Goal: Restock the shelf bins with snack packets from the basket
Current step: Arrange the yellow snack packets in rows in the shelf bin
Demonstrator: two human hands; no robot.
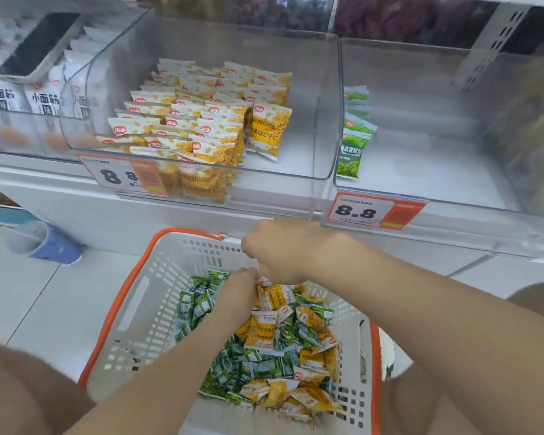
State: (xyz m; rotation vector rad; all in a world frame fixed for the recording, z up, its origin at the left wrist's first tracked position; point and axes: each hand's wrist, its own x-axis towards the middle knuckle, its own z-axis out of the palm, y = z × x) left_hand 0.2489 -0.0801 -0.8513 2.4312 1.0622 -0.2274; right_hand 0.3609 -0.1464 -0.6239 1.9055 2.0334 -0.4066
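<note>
A white basket with an orange rim (124, 296) stands on the floor below the shelf, full of mixed yellow packets (261, 334) and green packets (198, 304). My right hand (277, 249) hovers over the basket's far end, fingers curled down round yellow packets whose tops peek out beneath it. My left hand (237, 290) reaches into the pile right beside it; its fingertips are hidden among the packets. The middle clear bin (311, 105) holds rows of yellow packets (201, 127) on its left side. In the right clear bin (421, 158), a few green packets (354, 136) stand at the left wall.
A left bin holds white packets (41, 102) with a phone (38, 48) lying on top. Price tags (371, 211) hang on the bin fronts. A blue shoe-like object (49, 246) lies on the tiled floor to the left. My knees flank the basket.
</note>
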